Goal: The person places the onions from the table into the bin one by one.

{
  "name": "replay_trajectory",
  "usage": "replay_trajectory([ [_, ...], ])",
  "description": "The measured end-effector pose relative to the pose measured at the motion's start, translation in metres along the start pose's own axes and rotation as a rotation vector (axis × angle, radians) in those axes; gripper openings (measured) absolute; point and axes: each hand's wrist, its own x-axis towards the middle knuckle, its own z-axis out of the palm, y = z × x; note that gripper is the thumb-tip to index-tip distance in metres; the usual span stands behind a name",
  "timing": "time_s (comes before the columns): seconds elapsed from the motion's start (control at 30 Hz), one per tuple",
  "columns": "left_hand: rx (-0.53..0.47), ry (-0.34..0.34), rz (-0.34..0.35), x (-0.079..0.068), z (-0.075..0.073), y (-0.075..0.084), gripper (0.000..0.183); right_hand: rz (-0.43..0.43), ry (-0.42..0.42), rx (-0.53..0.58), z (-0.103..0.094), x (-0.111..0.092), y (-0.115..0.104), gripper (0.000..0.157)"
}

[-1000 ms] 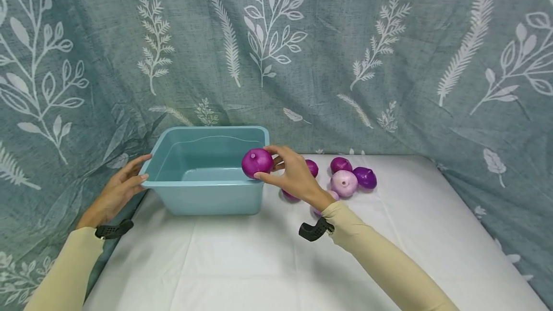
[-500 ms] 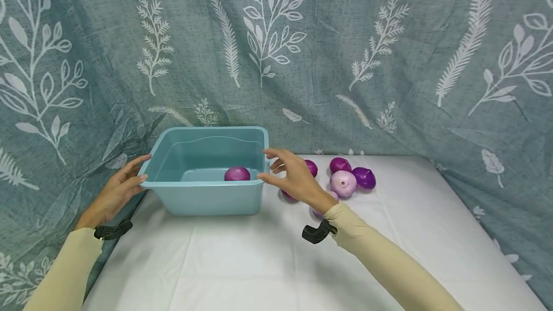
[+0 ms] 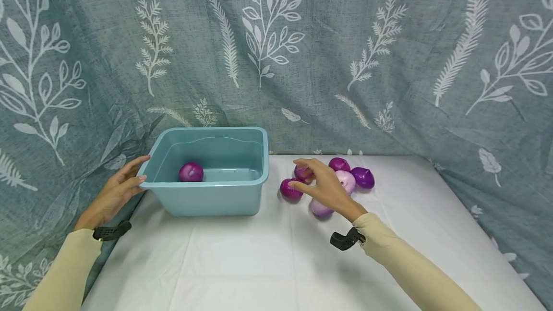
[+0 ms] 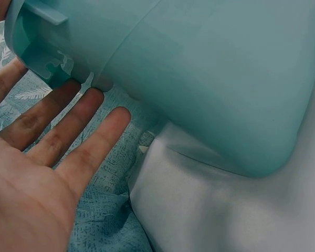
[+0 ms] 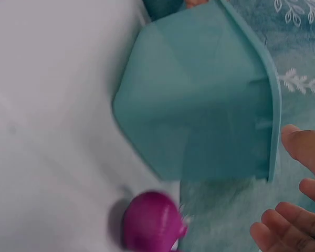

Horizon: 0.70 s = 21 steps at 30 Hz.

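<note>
A purple onion [image 3: 191, 172] lies inside the blue plastic tub [image 3: 211, 200], toward its left end. My left hand [image 3: 114, 191] touches the tub's left rim with thumb and fingertips; in the left wrist view its fingers are outstretched below the rim. Over the onions to the right of the tub, my right hand [image 3: 328, 186] holds nothing, thumb and fingers spread apart. Its thumb tip overlaps a magenta onion [image 3: 290, 191] in the head view, and another magenta onion [image 3: 302, 173] sits just behind. A pale purple onion [image 3: 321, 209] shows below the palm.
Farther right, a pale onion [image 3: 347, 181], partly behind the right hand, sits beside a dark purple one [image 3: 363, 178] and a magenta one [image 3: 339, 164]. A white cloth [image 3: 233, 263] covers the table. A leaf-patterned curtain [image 3: 302, 71] hangs behind and along both sides.
The right hand let go of the purple onion into the tub, where it rolled left. That hand then moved right, over the other onions. The left hand stayed at the rim.
</note>
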Motion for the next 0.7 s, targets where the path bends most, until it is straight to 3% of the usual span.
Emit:
replay_trajectory([
  [0.37,-0.007,0.01,-0.002,0.0,0.001,0.0,0.06,0.09,-0.051,-0.047,-0.018,-0.039,0.042,0.062],
  [0.7,-0.017,0.019,0.001,0.0,0.002,-0.001,0.06,0.121,-0.07,-0.163,-0.019,-0.064,0.071,0.068],
])
